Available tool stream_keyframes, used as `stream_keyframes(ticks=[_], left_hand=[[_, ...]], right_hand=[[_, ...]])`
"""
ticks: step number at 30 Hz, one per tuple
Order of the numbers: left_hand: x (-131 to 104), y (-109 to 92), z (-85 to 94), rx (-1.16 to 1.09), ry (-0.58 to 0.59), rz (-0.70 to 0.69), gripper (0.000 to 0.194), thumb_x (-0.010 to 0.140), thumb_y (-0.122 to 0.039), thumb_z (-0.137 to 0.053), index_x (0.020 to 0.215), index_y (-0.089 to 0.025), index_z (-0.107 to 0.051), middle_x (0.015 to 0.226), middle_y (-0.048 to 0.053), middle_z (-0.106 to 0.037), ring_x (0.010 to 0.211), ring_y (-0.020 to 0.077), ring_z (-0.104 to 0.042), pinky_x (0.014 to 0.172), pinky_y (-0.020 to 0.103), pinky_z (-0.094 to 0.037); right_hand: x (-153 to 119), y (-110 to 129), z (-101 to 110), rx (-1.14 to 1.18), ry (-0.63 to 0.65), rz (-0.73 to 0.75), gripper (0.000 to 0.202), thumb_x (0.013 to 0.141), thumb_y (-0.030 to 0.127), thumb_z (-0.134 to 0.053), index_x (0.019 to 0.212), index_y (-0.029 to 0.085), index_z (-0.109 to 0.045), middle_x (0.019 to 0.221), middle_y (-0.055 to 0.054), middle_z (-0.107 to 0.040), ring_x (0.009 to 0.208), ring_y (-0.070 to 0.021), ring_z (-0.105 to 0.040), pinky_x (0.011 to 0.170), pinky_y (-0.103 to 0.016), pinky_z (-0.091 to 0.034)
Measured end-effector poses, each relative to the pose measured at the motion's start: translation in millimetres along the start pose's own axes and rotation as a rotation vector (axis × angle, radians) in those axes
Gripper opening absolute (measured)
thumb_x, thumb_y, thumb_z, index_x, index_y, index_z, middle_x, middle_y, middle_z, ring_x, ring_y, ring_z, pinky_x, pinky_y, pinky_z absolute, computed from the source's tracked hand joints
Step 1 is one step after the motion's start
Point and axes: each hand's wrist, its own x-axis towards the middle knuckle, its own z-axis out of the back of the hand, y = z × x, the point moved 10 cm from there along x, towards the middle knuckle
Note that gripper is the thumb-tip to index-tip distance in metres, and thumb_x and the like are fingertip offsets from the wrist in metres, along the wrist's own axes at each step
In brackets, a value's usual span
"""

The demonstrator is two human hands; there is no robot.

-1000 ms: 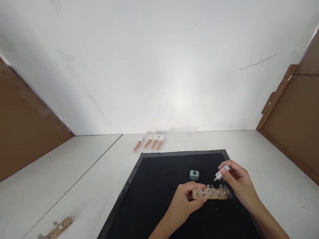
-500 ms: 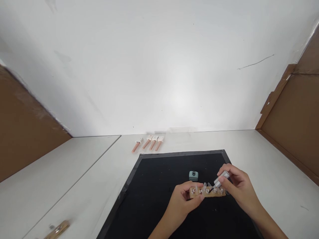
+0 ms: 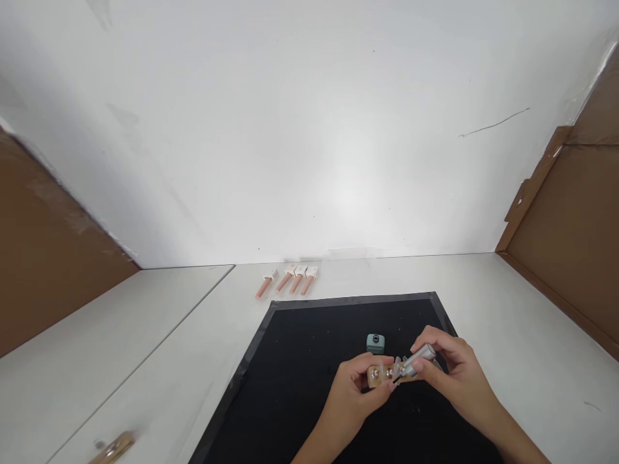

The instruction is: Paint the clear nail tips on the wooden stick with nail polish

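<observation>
My left hand [image 3: 355, 390] pinches the left end of a small wooden strip [image 3: 372, 376] that bears shiny round studs and clear nail-like tips. Between the thumb and fingers of my right hand [image 3: 452, 367] is a silver-capped brush [image 3: 420, 358], tilted down to the left. Its dark bristle end points at the strip close to my left thumb; whether it touches cannot be made out. Just behind the strip, a teal bottle [image 3: 375, 343] with a dark round opening stands on the black mat [image 3: 300, 386].
Several pink-handled pieces with white ends [image 3: 288, 278] lie behind the mat. Another wooden strip [image 3: 116, 446] is at the lower left of the white table [image 3: 159, 380]. Brown cardboard panels [image 3: 565, 232] stand at both sides, a white wall at the back.
My right hand has moved left and slightly down with the brush, whose tip now lies nearer my left thumb. My left hand keeps its hold on the strip.
</observation>
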Motion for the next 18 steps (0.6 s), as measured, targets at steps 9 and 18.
stream_keyframes(ticks=[9,18], left_hand=[[-2.4,-6.8,-5.7,0.104,0.063,-0.040,0.022,0.057,-0.024,-0.071,0.073,-0.011,-0.076,0.057,-0.003,-0.047,0.052,0.0093,-0.040,0.053,0.024,-0.039],[-3.1,-2.9,-9.9,0.079,0.087,-0.060,0.022,0.058,-0.026,-0.071,0.074,-0.011,-0.075,0.059,-0.003,-0.044,0.052,0.0086,-0.039,0.053,0.023,-0.039]], right_hand=[[2.8,6.6,-6.6,0.033,0.043,-0.010,0.012,0.080,0.034,-0.063,0.077,0.022,-0.065,0.064,0.003,-0.051,0.052,-0.0119,-0.047,0.047,-0.021,-0.039],[3.0,1.9,-5.3,0.042,0.034,-0.041,0.011,0.078,0.032,-0.064,0.075,0.021,-0.066,0.063,0.001,-0.052,0.055,-0.0136,-0.051,0.048,-0.021,-0.047]])
